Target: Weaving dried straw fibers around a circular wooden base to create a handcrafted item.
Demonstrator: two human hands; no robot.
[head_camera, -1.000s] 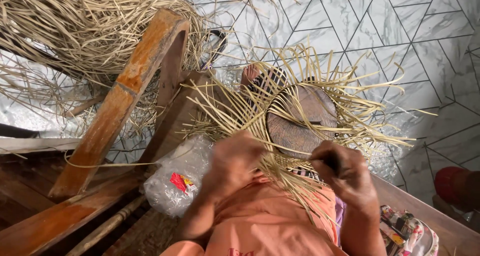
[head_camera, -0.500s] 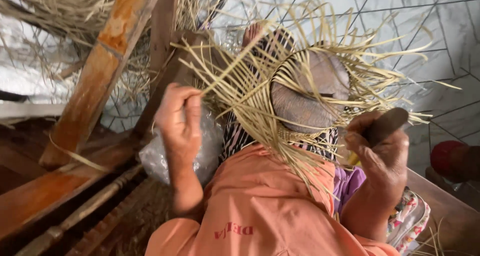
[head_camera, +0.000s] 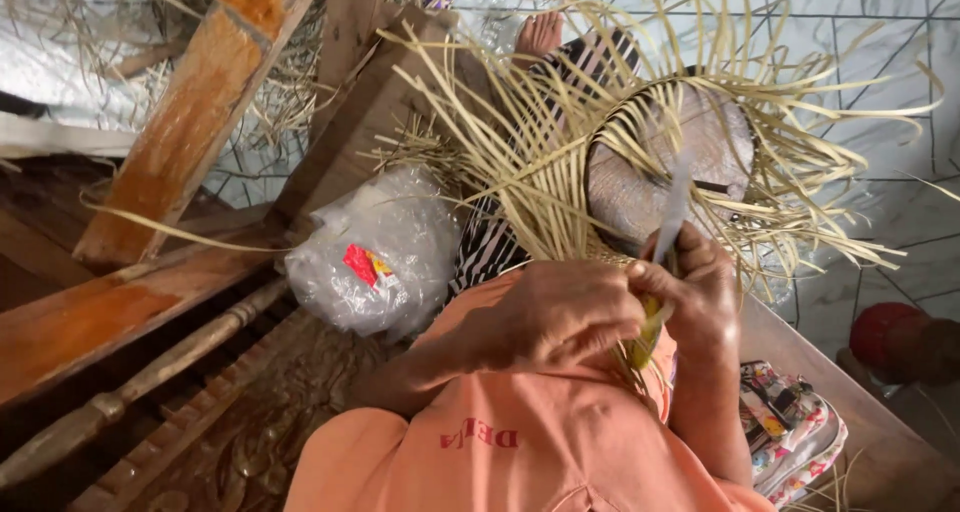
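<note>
Near the middle of the view, just above my lap, my left hand (head_camera: 560, 312) is now closed over the near edge of the straw weaving (head_camera: 560, 162), its fingers pressed together around the bunched strips where they meet the woven part. Half a second ago this hand was lifted and open on the left side, away from the work, so I judge it has come back to hold the weave steady. My right hand (head_camera: 700, 282) was lower and to the right with a dark handle; now it sits touching the left hand, fingers curled around a thin knife (head_camera: 675, 207) whose blade stands up in front of the round wooden block (head_camera: 690, 162). The weaving lies over this block, its loose strips spreading far and right above the tiled floor (head_camera: 880, 62). Left of my arm rests a clear plastic bag (head_camera: 385, 247) against a wooden frame (head_camera: 200, 102). The blade is blurred, and where its edge meets the straw I cannot tell. My fingertips are hidden under the strips.
</note>
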